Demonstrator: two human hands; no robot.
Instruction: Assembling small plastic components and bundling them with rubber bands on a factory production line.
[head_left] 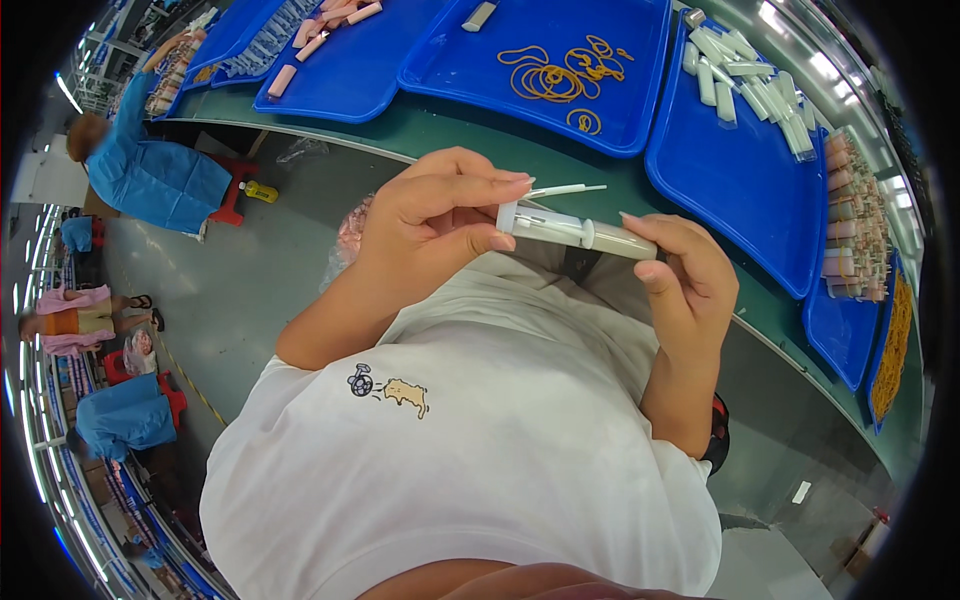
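Observation:
In front of my chest, both hands hold a slim tube (555, 228) between them, tilted slightly down to the right. Its middle is clear and white, and its right end is a grey-beige section (622, 242). My left hand (425, 215) is closed around the white left end. A thin white stick with a narrow tip (568, 190) also sticks out of that hand, just above the tube. On the grey-beige end, the thumb and fingers of my right hand (695, 280) pinch from below and above.
A green table (380, 142) carries blue trays: one (340, 85) with pink tubes, one (460, 80) with rubber bands, one (725, 185) with white tubes. Bundled tubes (850, 220) stand far right, beside more rubber bands (892, 345). A person in blue (165, 180) sits at left.

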